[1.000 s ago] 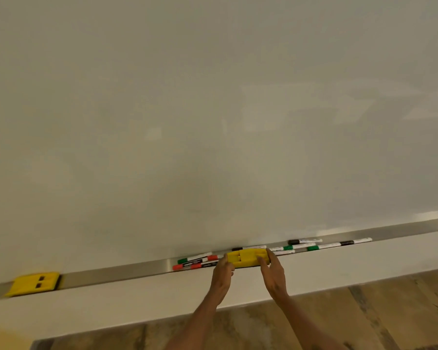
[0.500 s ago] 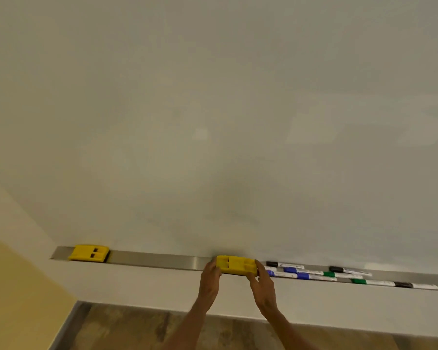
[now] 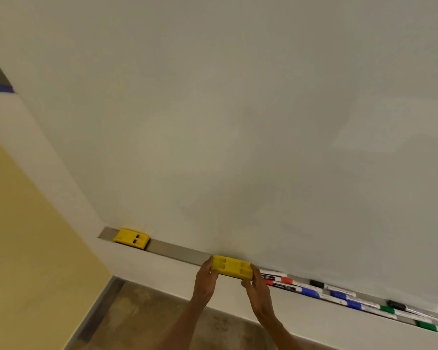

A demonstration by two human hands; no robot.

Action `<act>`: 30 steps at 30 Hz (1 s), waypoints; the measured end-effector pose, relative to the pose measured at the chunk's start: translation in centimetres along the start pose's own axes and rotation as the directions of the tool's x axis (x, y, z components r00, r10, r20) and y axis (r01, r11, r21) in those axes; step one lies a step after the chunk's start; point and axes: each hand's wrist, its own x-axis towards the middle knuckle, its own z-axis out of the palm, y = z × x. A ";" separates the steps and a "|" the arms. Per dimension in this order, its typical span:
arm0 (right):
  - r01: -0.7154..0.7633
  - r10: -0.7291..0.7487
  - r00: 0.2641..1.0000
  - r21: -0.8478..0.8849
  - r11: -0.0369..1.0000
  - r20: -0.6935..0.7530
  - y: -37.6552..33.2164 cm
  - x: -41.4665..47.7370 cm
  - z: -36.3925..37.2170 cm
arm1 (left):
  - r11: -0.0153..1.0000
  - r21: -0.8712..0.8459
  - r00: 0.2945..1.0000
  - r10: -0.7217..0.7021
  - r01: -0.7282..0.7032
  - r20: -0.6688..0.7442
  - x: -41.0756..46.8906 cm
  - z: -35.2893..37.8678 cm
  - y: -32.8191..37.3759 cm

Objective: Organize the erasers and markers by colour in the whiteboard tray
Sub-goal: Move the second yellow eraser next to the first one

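Yellow eraser (image 3: 232, 267) sits on the whiteboard tray (image 3: 177, 250), roughly mid-run of the visible tray, long side along the front edge. Both hands are on it — left hand (image 3: 205, 279) grips its left end with the fingers wrapped over the top, right hand (image 3: 257, 284) pinches its right end, thumb at the front corner. I can't tell whether it's lifted or resting on the tray.

Second yellow eraser (image 3: 131, 238) lies at the far left end of the tray, well apart from the held one, nothing touching it.

Right of the held eraser the markers run along the tray toward its right end: red marker (image 3: 286, 280) just beside the right hand, then blue markers (image 3: 311, 292), then green markers (image 3: 387, 309), with black-capped markers (image 3: 316, 283) along the back edge. Several overlap — exact count unclear.

Whiteboard (image 3: 238, 122) above is blank.
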 end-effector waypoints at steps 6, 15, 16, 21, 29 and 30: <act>-0.004 0.003 1.000 0.047 0.999 0.006 -2.3 2.0 6.4 | 0.999 0.040 1.000 0.017 -0.016 -0.002 3.8 -5.7 -1.8; -0.042 0.039 0.999 0.101 0.994 0.031 -4.9 5.6 15.7 | 0.999 0.046 1.000 0.003 -0.004 0.008 10.3 -13.3 -4.8; -0.051 0.047 0.998 0.109 0.993 0.037 -5.1 5.8 16.4 | 0.998 0.059 1.000 0.000 -0.001 0.010 10.7 -13.9 -5.1; -0.074 0.066 0.996 0.138 0.988 0.060 -5.9 6.9 19.6 | 0.995 0.091 0.999 -0.033 0.032 0.008 12.6 -16.6 -7.0; -0.059 0.048 0.996 0.156 0.986 0.073 -6.9 8.2 23.0 | 0.988 0.133 0.997 -0.081 0.077 0.019 15.0 -18.9 -8.9; -0.055 0.044 0.996 0.159 0.986 0.075 -7.0 8.3 23.3 | 0.986 0.152 0.997 -0.077 0.073 0.019 15.2 -19.1 -9.0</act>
